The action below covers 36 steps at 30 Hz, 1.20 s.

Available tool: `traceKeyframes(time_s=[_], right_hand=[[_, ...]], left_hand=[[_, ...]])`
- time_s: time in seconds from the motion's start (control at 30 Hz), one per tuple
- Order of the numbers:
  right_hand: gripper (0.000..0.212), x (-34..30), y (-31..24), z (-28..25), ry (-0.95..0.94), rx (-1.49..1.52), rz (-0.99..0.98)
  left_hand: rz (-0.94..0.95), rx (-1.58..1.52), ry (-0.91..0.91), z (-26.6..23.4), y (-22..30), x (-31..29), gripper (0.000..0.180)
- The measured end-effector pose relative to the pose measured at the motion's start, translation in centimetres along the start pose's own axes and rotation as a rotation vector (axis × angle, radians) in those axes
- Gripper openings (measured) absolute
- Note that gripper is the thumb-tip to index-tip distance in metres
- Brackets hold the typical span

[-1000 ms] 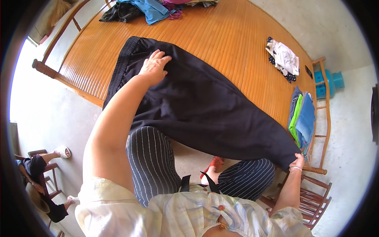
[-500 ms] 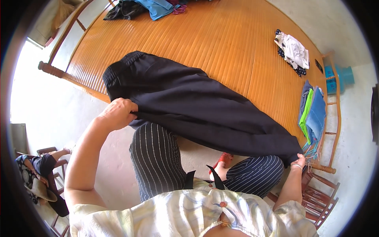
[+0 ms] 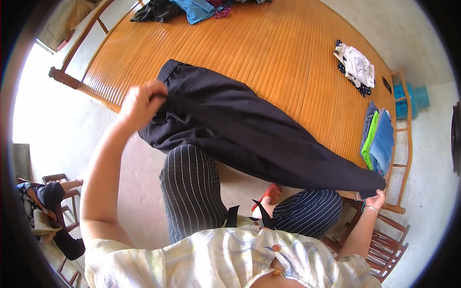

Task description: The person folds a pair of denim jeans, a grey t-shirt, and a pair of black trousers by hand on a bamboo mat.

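Head view shows us black trousers [image 3: 240, 125] stretched slantwise along the near edge of a slatted bed [image 3: 288, 62], their lower side hanging by our striped knee [image 3: 189, 170]. Our left hand [image 3: 144, 105], slightly blurred, has its fingers curled in and seems to pinch cloth just below the elastic waistband [image 3: 168, 70]; our right hand [image 3: 376, 200] is closed on the hem at the leg's end. We judge the fabric light, soft and limp, hardly fragile, likely to slide on smooth slats; waistband and hem look like the surest holds.
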State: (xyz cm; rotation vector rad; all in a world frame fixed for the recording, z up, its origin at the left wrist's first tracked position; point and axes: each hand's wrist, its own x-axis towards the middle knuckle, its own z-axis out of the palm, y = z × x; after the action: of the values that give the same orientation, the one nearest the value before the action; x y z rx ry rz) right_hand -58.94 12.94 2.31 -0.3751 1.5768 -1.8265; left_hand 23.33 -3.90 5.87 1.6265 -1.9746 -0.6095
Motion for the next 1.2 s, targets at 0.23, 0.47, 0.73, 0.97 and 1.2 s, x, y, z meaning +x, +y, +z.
traceKeyframes(time_s=[0.23,0.47,0.73,0.97,1.2], right_hand=[[0.04,2.0,-4.7,3.8,0.204,-0.04,0.066],[0.041,-3.7,2.1,-0.1,0.071,-0.299,0.208],[0.04,-3.4,1.6,0.1,-0.032,-0.553,0.221],[0.029,-6.7,-8.4,14.6,-0.357,-0.335,-0.059],[0.036,-1.1,-28.0,20.1,-0.102,-0.001,-0.485]], left_hand=[[0.114,0.488,0.386,1.4,-0.2,12.4,0.038],[-0.305,0.226,0.148,5.0,-8.3,4.2,0.061],[-0.744,-0.21,0.281,5.2,-8.7,-8.0,0.054],[-0.952,-0.764,0.199,9.1,-9.1,-10.7,0.047],[-0.613,-1.037,0.307,-7.1,-2.7,0.8,0.014]])
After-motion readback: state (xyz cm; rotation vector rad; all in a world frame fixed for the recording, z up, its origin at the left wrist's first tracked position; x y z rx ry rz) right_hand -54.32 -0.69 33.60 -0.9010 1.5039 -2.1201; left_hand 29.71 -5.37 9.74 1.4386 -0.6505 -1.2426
